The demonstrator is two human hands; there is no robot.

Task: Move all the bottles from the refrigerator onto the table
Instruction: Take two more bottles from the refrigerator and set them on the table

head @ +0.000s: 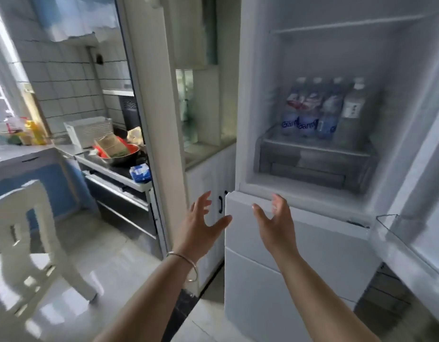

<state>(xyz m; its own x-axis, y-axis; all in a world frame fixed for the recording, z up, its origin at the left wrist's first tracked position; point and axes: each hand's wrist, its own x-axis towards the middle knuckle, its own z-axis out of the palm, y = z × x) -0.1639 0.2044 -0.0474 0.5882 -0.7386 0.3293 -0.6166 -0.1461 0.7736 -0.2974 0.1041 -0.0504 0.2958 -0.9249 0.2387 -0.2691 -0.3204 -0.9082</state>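
Bottles [323, 109], 4 upright in a row on the open refrigerator [263, 95] shelf above a clear drawer [314, 166]. 3 carry blue labels, lettering blurred, roughly "Gan..."; the rightmost has a pale label. Left hand [201, 223] and right hand [275, 223] spread, fingers splayed, holding nothing, well below the bottles by the lower door.

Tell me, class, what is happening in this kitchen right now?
A person stands at an open refrigerator with both arms stretched toward it. The left hand and right hand are open and hold nothing. Four bottles stand in a row on a shelf inside, none yet touched, so no bottle has been lifted at this moment.
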